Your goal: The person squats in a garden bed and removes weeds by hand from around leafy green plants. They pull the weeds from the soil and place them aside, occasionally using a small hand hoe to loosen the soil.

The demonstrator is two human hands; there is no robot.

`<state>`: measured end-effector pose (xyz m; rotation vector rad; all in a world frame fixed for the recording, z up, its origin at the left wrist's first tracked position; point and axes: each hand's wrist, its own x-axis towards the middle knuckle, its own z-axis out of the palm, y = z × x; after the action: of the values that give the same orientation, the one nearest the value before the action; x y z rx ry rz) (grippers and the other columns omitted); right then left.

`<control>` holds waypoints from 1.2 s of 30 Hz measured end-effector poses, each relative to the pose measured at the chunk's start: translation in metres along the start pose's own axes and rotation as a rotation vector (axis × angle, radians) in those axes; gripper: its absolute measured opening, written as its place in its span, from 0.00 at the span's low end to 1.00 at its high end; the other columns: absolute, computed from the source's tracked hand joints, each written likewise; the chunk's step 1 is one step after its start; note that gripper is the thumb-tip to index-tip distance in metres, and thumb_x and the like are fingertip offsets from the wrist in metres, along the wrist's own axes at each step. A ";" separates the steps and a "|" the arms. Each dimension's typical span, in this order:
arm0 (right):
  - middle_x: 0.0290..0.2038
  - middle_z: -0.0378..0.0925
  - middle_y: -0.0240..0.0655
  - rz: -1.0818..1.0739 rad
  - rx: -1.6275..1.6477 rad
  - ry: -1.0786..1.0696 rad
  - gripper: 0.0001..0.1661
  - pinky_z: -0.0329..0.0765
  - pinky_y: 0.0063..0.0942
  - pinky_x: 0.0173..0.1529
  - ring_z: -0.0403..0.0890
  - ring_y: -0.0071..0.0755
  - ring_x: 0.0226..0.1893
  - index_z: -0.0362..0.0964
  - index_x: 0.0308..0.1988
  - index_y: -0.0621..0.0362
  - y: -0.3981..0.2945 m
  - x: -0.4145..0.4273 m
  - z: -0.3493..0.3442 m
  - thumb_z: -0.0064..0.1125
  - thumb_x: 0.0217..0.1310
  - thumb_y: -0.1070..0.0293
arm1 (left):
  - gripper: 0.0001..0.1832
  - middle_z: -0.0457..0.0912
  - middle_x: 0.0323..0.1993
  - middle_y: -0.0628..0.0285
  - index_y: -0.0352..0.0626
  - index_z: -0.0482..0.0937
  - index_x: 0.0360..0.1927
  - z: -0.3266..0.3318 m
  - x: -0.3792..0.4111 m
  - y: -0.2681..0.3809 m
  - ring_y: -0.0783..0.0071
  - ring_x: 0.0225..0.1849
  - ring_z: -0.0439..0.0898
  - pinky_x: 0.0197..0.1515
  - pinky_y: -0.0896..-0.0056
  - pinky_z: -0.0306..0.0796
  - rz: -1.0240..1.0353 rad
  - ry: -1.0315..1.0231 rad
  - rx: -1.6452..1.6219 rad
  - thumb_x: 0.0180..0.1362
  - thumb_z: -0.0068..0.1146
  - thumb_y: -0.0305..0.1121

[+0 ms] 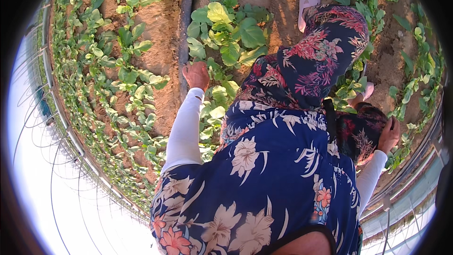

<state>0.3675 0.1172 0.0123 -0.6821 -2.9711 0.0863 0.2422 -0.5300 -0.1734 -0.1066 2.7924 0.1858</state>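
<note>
My left hand [197, 75] reaches down to the row of leafy green plants [230, 51], next to a black irrigation pipe [185, 17]. Its fingers curl downward at the edge of the leaves; whether they grip a stem or leaf is hidden. My right hand [389, 135] lies against the lower leg of my dark floral trousers [361, 132], at the right. Its fingers are bent, and nothing shows in them. White sleeves [184, 132] cover both forearms. Some leaves in front of my left hand are yellowish.
More plant rows [129, 74] run along the left, with bare brown soil [159, 39] between them. My pink shoes [310, 1] stand on the soil among plants. A greenhouse frame with thin curved hoops [53, 156] bounds the left; rails [414, 180] line the lower right.
</note>
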 end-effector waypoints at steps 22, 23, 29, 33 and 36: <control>0.38 0.78 0.41 0.079 0.084 0.178 0.12 0.75 0.34 0.41 0.79 0.42 0.36 0.73 0.41 0.61 0.008 -0.011 0.006 0.54 0.57 0.70 | 0.21 0.78 0.45 0.64 0.53 0.77 0.45 -0.027 0.105 0.090 0.64 0.51 0.72 0.56 0.51 0.57 0.231 0.128 0.073 0.44 0.54 0.27; 0.38 0.78 0.41 0.069 0.086 0.178 0.11 0.75 0.34 0.41 0.79 0.41 0.36 0.73 0.41 0.61 0.005 -0.011 0.005 0.54 0.57 0.70 | 0.20 0.78 0.45 0.64 0.53 0.77 0.45 -0.027 0.115 0.088 0.63 0.52 0.72 0.56 0.52 0.58 0.105 0.029 0.074 0.44 0.53 0.28; 0.37 0.78 0.41 0.086 0.053 0.128 0.11 0.74 0.34 0.42 0.79 0.44 0.37 0.73 0.41 0.60 0.007 -0.012 0.000 0.54 0.57 0.70 | 0.21 0.79 0.47 0.58 0.52 0.76 0.47 -0.008 0.150 0.075 0.61 0.52 0.75 0.55 0.56 0.61 -0.216 -0.188 -0.148 0.45 0.52 0.31; 0.37 0.78 0.41 0.064 0.046 0.104 0.10 0.74 0.35 0.43 0.79 0.45 0.38 0.73 0.41 0.60 0.002 -0.011 0.001 0.54 0.58 0.70 | 0.24 0.77 0.51 0.59 0.49 0.74 0.50 0.032 0.159 0.040 0.62 0.53 0.74 0.56 0.62 0.61 -0.150 -0.150 -0.566 0.45 0.49 0.28; 0.38 0.78 0.41 0.056 0.026 0.101 0.10 0.74 0.35 0.43 0.79 0.45 0.38 0.74 0.41 0.61 0.005 -0.013 -0.001 0.53 0.58 0.70 | 0.25 0.77 0.52 0.60 0.48 0.71 0.52 0.032 0.152 0.059 0.64 0.53 0.74 0.55 0.66 0.62 -0.213 -0.157 -0.607 0.45 0.47 0.26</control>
<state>0.3818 0.1157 0.0123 -0.7433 -2.8499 0.0920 0.1041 -0.4753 -0.2478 -0.5045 2.4535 0.9345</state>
